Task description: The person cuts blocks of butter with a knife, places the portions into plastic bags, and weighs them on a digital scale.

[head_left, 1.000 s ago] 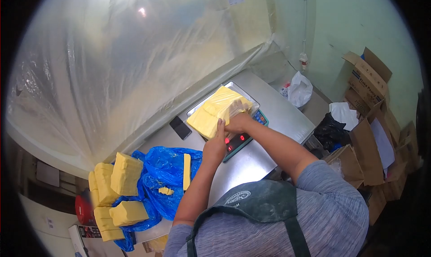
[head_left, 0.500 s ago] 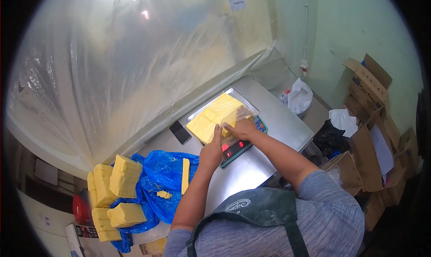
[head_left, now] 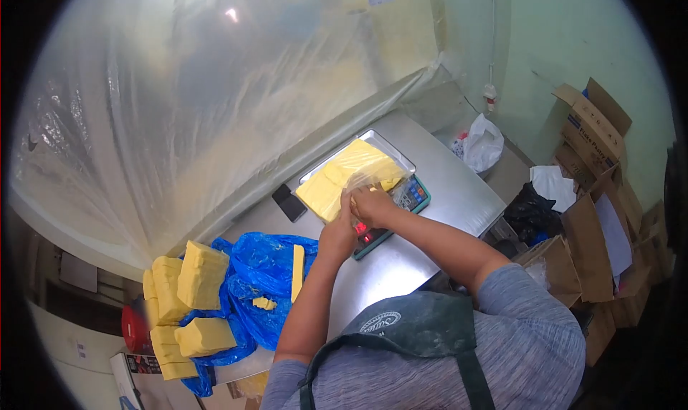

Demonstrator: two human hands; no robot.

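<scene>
Yellow block (head_left: 349, 172), under clear film (head_left: 369, 168), on scale tray (head_left: 396, 154) near the tabletop's (head_left: 459, 188) far edge. My right hand (head_left: 374, 205) is curled at the film's near side; my left hand (head_left: 340, 232) touches it, grasp not discernible. Phone (head_left: 289, 203) just left of the tray.

"Flake Pastry" in dark print on a cardboard box (head_left: 592, 132)

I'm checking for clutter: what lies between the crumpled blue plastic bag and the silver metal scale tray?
A flat black phone lies between the bag and the tray, on the silver metal table; the head view shows it.
</scene>
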